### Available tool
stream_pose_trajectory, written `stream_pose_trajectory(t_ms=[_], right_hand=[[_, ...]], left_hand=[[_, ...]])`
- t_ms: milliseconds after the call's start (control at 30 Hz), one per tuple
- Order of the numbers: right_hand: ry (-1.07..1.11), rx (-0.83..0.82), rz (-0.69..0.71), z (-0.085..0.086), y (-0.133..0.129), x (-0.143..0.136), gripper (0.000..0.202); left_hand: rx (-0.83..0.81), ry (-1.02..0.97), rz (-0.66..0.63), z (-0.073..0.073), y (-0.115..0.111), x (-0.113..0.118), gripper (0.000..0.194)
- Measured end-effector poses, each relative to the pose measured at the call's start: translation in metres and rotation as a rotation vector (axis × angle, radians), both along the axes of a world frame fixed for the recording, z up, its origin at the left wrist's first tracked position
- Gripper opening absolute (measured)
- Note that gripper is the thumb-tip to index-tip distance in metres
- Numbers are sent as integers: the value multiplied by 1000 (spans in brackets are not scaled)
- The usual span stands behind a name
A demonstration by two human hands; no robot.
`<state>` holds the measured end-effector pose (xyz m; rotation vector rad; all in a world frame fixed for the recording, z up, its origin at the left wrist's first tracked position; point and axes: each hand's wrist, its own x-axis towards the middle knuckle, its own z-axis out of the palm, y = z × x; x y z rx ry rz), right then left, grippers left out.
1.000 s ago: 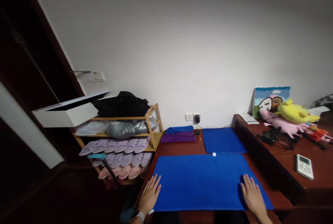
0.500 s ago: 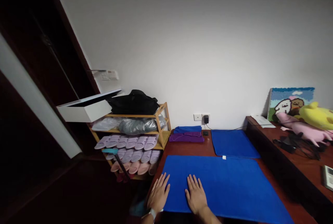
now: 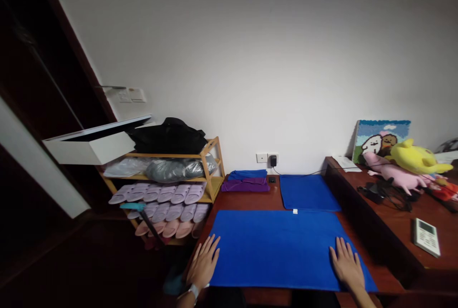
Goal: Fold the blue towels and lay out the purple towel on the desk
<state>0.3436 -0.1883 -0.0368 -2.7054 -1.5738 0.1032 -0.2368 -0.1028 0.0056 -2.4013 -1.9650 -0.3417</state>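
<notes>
A large blue cloth (image 3: 272, 251) lies spread flat on the reddish-brown table, a small white tag at its far edge. On its left edge rests my left hand (image 3: 204, 260), palm down with fingers stretched out. My right hand (image 3: 346, 261) lies flat near the cloth's right edge, fingers spread. Neither hand holds anything. Behind the large cloth, a smaller blue cloth (image 3: 309, 192) is laid flat. Next to it, toward the left, are a folded purple cloth (image 3: 245, 185) and a folded blue cloth (image 3: 247, 174).
On the left stands a wooden shoe rack (image 3: 212, 165) with slippers (image 3: 177, 193), a black bag (image 3: 168, 137) and a white box (image 3: 77, 151). The raised surface at right holds plush toys (image 3: 395, 172), a black cable, a white calculator-like device (image 3: 425, 236) and a dog picture (image 3: 382, 138).
My right hand has slid across the large blue cloth to its right side. My left hand stays at the left edge. The view has turned slightly to the right.
</notes>
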Motion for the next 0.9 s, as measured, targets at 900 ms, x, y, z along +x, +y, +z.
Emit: stream_pose_trajectory(t_ms=[900], right_hand=[[270,139,413,43,129,-130,67]], left_hand=[[75,-21,-6,-14,126,37,53]])
